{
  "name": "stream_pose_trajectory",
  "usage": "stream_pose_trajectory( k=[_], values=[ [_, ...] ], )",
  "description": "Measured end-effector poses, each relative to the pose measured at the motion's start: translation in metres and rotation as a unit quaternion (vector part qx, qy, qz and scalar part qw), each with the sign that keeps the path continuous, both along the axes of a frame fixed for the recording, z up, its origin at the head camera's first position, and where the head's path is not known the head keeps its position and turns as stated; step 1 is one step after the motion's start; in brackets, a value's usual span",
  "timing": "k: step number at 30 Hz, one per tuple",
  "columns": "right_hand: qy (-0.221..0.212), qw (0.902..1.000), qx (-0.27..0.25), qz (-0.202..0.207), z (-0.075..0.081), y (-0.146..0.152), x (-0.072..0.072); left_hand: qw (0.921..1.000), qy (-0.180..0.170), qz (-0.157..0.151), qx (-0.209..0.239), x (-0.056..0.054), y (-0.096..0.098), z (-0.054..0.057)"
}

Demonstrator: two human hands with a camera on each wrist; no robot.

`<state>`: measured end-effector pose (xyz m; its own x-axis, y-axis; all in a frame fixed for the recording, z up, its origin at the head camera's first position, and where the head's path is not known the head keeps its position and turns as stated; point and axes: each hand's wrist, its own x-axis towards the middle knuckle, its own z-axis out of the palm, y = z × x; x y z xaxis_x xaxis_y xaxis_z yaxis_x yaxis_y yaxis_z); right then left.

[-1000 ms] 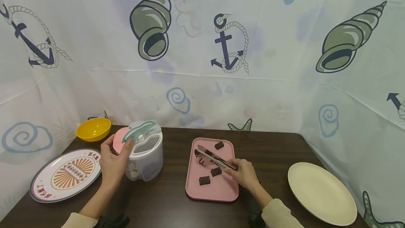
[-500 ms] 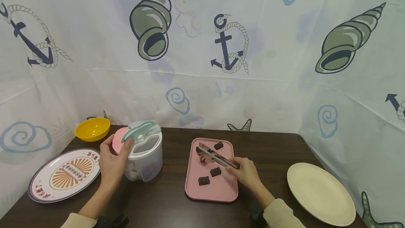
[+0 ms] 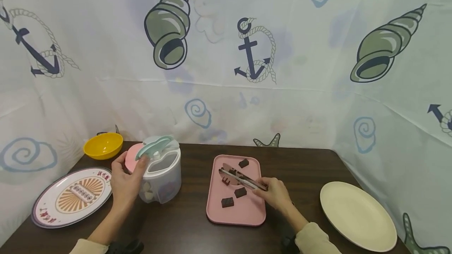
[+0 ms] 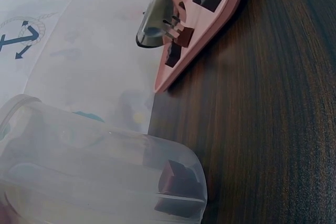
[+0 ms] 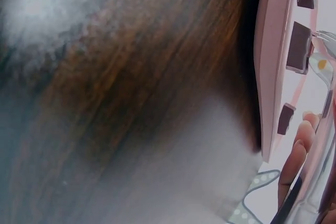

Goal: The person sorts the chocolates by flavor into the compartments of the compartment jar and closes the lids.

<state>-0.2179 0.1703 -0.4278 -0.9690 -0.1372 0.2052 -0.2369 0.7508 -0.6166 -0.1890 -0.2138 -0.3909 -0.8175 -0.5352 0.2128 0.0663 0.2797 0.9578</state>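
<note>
"What's the pose?"
"Left forearm [image 3: 110, 222] slanting up to the right, right forearm [image 3: 296, 216] up to the left, both bare past cream sleeves [image 3: 315, 240]."
"And the left hand [image 3: 126, 182]?"
"Raised in a grip, thumb [image 3: 140, 169] pointing up, set apart from the bent fingers [image 3: 118, 164]."
"The right hand [image 3: 274, 193]?"
"Slightly lower in the head view, pinching; its curled fingertips [image 5: 295, 158] show at the edge of the right wrist view."

Curtained booth: table [image 3: 300, 167], shell-print cloth [image 3: 219, 66]

We see a yellow bowl [image 3: 103, 146] behind a printed plate [image 3: 73, 198], a cream plate [image 3: 358, 216] at right, patterned cloth [image 3: 219, 66] behind.
</note>
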Motion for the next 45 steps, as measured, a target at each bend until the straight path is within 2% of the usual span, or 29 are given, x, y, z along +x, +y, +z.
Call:
stream_pose_trajectory(
  k=[6, 14, 22, 26, 30, 34, 39, 41, 45],
  values=[
    [0.005, 0.9996, 0.024, 0.015, -0.001, -0.002, -0.001, 0.9999, 0.000, 0.014, -0.011, -0.001, 0.000, -0.003],
    [-0.005, 0.9996, 0.027, 0.011, -0.003, -0.004, -0.003, 0.9999, -0.008, 0.007, -0.009, -0.001, 0.000, -0.001],
    [0.028, 0.9990, 0.036, 0.003, -0.005, -0.005, -0.004, 1.0000, 0.000, -0.001, 0.000, 0.001, -0.001, 0.000],
    [0.033, 0.9994, 0.009, -0.004, -0.004, -0.004, -0.003, 1.0000, -0.001, -0.001, 0.000, 0.001, -0.002, -0.002],
    [0.044, 0.9977, -0.051, 0.004, 0.002, -0.007, -0.003, 0.9999, 0.010, 0.009, -0.009, -0.001, -0.001, -0.003],
    [0.059, 0.9872, -0.143, 0.039, 0.018, -0.025, -0.001, 0.9998, 0.012, 0.013, -0.010, -0.003, 0.000, -0.002],
    [0.077, 0.9554, -0.258, 0.121, 0.034, -0.066, 0.004, 0.9999, 0.000, 0.010, -0.010, -0.002, -0.001, -0.003],
    [0.097, 0.9465, -0.272, 0.144, 0.037, -0.083, 0.006, 1.0000, 0.000, 0.004, -0.008, -0.002, -0.001, -0.002],
    [0.133, 0.9402, -0.269, 0.161, 0.042, -0.117, 0.011, 0.9999, 0.003, -0.001, -0.010, -0.001, 0.000, -0.002]
  ],
)
